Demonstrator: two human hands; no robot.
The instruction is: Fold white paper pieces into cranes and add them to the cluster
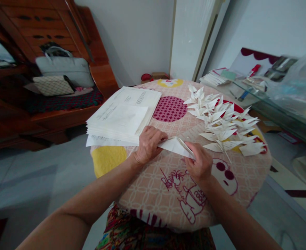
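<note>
Between my two hands is a folded piece of white paper (175,145), raised a little over the round table. My left hand (151,142) pinches its left end, and my right hand (199,160) grips its right end with the thumb on top. A fold stands up near the paper's middle. Just beyond my left hand lies a thick stack of printed paper sheets (121,104), with a smaller blank sheet (128,119) on top. To the right of my right hand, many folded paper cranes (220,119) with pointed wings sit crowded together.
A patterned pink cloth (153,187) covers the round table. At the right stands a glass shelf (278,114) with a plastic bag (299,83) and papers. A wooden bench (101,73) at the left holds a grey handbag (66,69) and a checked pouch (52,85).
</note>
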